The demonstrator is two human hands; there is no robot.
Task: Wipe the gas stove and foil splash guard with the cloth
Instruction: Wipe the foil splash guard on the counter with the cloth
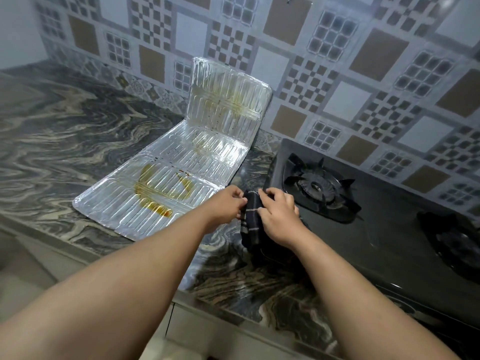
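Observation:
A dark checked cloth [251, 224] hangs between my two hands above the counter, at the left edge of the black gas stove [384, 229]. My left hand [226, 203] pinches its left edge. My right hand [279, 216] grips it from the right and covers part of it. The foil splash guard [181, 162] lies unfolded on the counter to the left, its far panel leaning up against the wall. Brown oily stains mark its near panel and its upright panel. The stove's left burner [320, 187] sits just beyond my right hand.
The marbled stone counter [65, 141] stretches left and toward me, its front edge running under my forearms. A patterned tile wall [337, 61] stands behind everything. A second burner [457, 240] shows at the right edge.

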